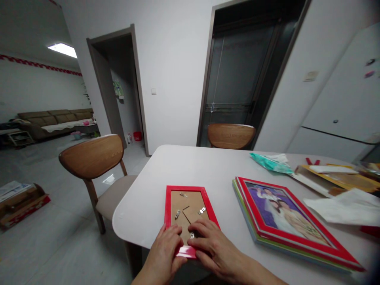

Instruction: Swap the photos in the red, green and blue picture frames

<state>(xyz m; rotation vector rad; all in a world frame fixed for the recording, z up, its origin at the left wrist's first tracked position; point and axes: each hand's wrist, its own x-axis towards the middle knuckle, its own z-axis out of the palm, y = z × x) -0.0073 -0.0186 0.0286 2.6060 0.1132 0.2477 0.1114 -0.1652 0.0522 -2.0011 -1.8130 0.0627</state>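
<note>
A red picture frame [168, 204] lies face down on the white table, its brown backing board [190, 199] facing up. Several small metal clips sit on the board, one of them a silver clip [202, 211] by the right side. My left hand [166, 247] grips the near left corner, fingers curled over the board and thumb at the near edge. At the near right corner my right hand [212, 245] is closed on the frame too, its fingertips beside a metal clip [192, 235]. The fingers partly hide that clip and the near part of the board.
To the right lies a stack of picture frames, topped by a red-framed photo [279, 213]. Beyond it are a teal packet [271, 163], a yellow envelope [350, 179] and white paper [347, 206]. A wooden chair [95, 156] stands left of the table [139, 198], another chair [231, 135] behind it.
</note>
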